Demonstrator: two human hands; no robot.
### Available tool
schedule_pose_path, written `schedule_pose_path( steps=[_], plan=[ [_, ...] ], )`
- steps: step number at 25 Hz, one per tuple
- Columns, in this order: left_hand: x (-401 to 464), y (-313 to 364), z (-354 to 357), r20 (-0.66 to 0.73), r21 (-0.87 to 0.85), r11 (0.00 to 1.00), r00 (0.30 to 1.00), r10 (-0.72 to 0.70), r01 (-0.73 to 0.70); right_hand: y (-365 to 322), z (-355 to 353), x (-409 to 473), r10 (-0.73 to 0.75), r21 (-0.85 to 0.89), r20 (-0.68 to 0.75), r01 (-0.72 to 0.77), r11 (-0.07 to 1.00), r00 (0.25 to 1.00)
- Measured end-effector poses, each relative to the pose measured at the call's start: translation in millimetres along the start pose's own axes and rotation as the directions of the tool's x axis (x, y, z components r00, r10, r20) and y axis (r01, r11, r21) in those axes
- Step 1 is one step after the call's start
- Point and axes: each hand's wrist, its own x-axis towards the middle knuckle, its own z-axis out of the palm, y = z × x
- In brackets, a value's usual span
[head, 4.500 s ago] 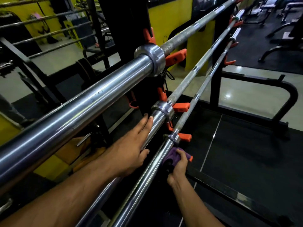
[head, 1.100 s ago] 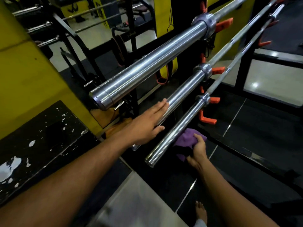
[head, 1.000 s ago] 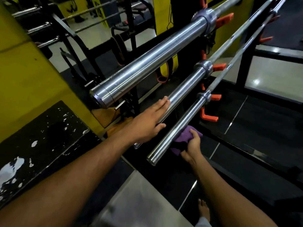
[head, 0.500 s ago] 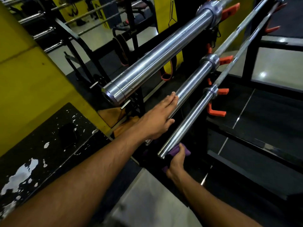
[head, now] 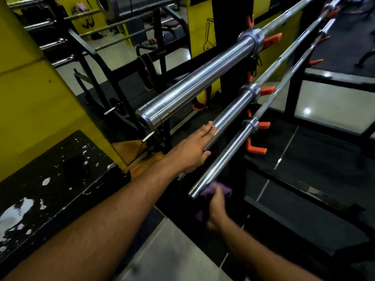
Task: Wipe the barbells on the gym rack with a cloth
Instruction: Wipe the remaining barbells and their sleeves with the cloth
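Observation:
Three chrome barbells lie one below another on a black rack with orange hooks point(head: 255, 149). The top barbell point(head: 194, 86) is thickest in view. My left hand point(head: 192, 149) rests flat, fingers straight, on the sleeve of the middle barbell point(head: 231, 116). My right hand point(head: 217, 205) grips a purple cloth point(head: 209, 191) right at the near end of the lowest barbell point(head: 221, 161), beneath its tip. Part of the cloth hangs below the hand.
A yellow pillar point(head: 30, 94) with a chipped black base point(head: 50, 179) stands at the left. A black rack upright point(head: 229, 47) holds the bars. More bars and plates sit behind at the left. Dark floor mats and a pale floor tile point(head: 172, 252) lie below.
My right hand has slid the purple cloth along the lowest barbell's sleeve from near the collar down to its near end. My left hand stays on the middle barbell.

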Motion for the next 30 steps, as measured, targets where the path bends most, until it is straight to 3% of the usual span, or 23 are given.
schedule_pose_path(
  steps=[4, 8, 11, 13, 14, 16, 18, 22, 26, 30],
  plan=[
    [-1, -2, 0, 0.009, 0.02, 1.0, 1.0, 0.004, -0.005, 14, 7, -47, 0.138, 0.056, 0.134, -0.147, 0.988, 0.981],
    [-6, 7, -4, -0.003, 0.056, 0.998, 1.0, -0.003, 0.003, -7, -16, -51, 0.048, -0.136, 0.094, -0.035, 0.99, 0.994],
    [-30, 27, -13, -0.273, 0.192, 0.964, 0.933, 0.234, -0.185, -23, -45, -63, 0.027, -0.237, 0.103, -0.002, 0.971, 0.994],
    [-70, 42, 7, -0.377, 0.131, 0.937, 0.858, 0.348, -0.323, -44, -59, -77, 0.011, -0.219, 0.166, 0.026, 0.975, 0.986],
    [-95, 47, 26, -0.409, 0.039, 0.945, 0.857, 0.313, -0.326, -55, -64, -85, 0.031, -0.217, 0.218, 0.017, 0.976, 0.976],
    [-143, 49, 68, -0.412, -0.202, 0.957, 0.905, 0.109, -0.208, -72, -74, -96, 0.062, -0.284, 0.287, 0.023, 0.959, 0.956],
    [-172, 45, 107, -0.314, -0.372, 0.925, 0.948, -0.047, -0.077, -80, -81, -104, 0.069, -0.346, 0.31, 0.045, 0.937, 0.948],
    [-174, 56, 131, -0.126, -0.565, 0.825, 0.987, -0.099, 0.011, -86, -84, -115, 0.109, -0.47, 0.375, 0.087, 0.878, 0.921],
    [-176, 58, 130, -0.144, -0.614, 0.789, 0.983, -0.113, 0.001, -94, -82, -125, 0.056, -0.498, 0.429, 0.185, 0.847, 0.902],
    [-177, 69, 134, -0.077, -0.558, 0.825, 0.984, -0.16, 0.09, -86, -87, -121, -0.049, -0.462, 0.363, 0.226, 0.857, 0.931]
  ],
)
